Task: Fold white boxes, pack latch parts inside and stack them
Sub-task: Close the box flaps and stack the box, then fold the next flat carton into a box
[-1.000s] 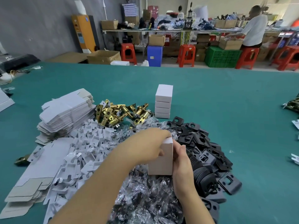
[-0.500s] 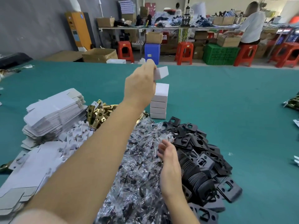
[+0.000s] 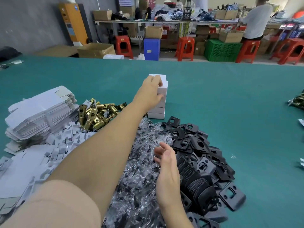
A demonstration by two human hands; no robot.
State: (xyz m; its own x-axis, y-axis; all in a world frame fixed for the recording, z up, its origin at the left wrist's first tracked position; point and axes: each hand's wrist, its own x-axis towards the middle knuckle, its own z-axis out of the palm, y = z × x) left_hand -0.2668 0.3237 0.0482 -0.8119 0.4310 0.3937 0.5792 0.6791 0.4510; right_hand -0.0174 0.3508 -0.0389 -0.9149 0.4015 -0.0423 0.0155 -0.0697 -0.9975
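Since the earlier frame, left hand (image 3: 152,92) had lowered the white box (image 3: 162,83) onto the box stack (image 3: 157,111) on the green desk (image 3: 230,99), fingers curled around it. Right hand (image 3: 166,163) hovered relaxed, holding nothing, above bagged parts (image 3: 139,170).

The green table (image 3: 230,99) is bare in the upper part and on the right side of the frame, so a hand can pass there freely. The stack of white boxes (image 3: 157,111) stands in the centre. Left of it lie brass latches (image 3: 97,114) and flat cardboard sheets (image 3: 41,111). Below the stack, plastic bags (image 3: 141,162) and black plates (image 3: 197,162) cover the table. These heaps touch each other and leave no gap in the lower left.
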